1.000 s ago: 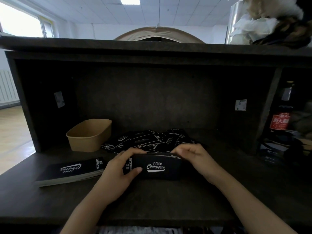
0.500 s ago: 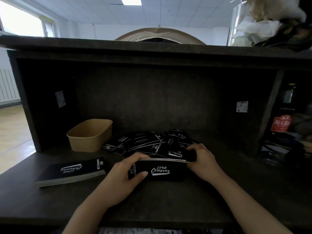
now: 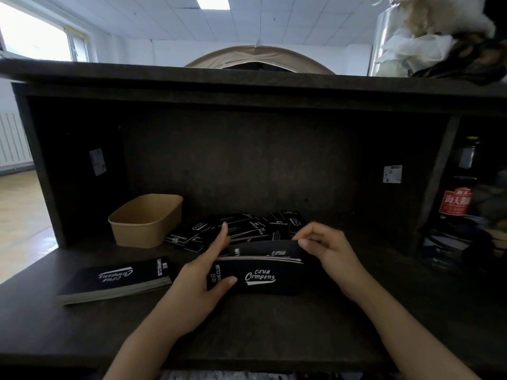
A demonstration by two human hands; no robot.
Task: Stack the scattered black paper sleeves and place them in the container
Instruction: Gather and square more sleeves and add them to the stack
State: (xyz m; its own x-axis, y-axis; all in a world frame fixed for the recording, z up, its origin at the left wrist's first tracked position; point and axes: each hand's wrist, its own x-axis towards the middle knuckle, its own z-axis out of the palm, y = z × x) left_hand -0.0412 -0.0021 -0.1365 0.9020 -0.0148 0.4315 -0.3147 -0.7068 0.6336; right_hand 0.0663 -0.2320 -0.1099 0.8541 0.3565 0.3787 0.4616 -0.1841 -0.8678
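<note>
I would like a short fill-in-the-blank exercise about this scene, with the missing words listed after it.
1. The brown paper container holds ____ sleeves.
2. The finished stack lies to the ____ of the left hand.
3. The right hand pinches a single ____ above the held stack.
4. The loose sleeves lie ____ the hands.

Missing words: no; left; sleeve; behind

Black sleeve stack (image 3: pixel 258 278) in my grasp bore white script lettering, loose sleeves (image 3: pixel 241 231) behind were black with white print, second stack (image 3: pixel 115 278) black with pale edges, container (image 3: pixel 148 220) plain tan, shelf (image 3: pixel 247 325) dark charcoal, bottle label (image 3: pixel 454 202) red.
</note>
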